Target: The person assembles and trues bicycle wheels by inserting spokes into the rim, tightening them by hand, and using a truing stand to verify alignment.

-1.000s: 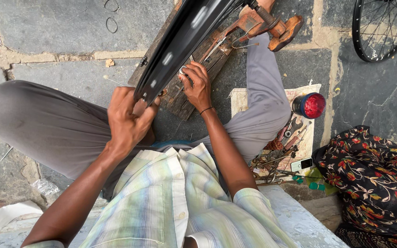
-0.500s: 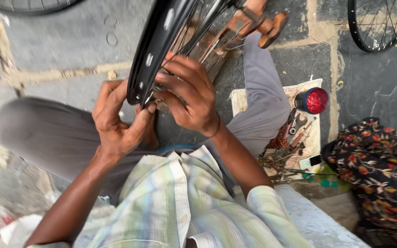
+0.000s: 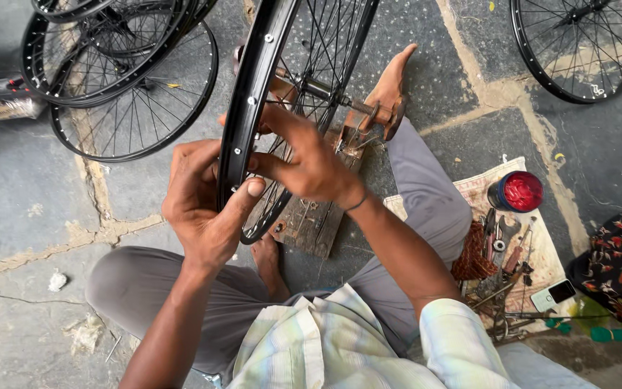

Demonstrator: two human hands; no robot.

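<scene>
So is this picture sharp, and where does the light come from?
Head view: soft, even daylight, with no hard shadows on the stone floor. The rim shows pale glare streaks along its black surface. Both hands, left and right, are fairly sharp, the spokes too. The wide lens bends the frame's edges, so the wheel at top right looks stretched. The shirt nearest the camera is slightly soft.

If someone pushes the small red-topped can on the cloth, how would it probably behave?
The red-topped can is short, wide and upright, so it would probably slide rather than tip. The cloth under it looks wrinkled, so it may drag. On its side, its round shape would likely roll.
</scene>
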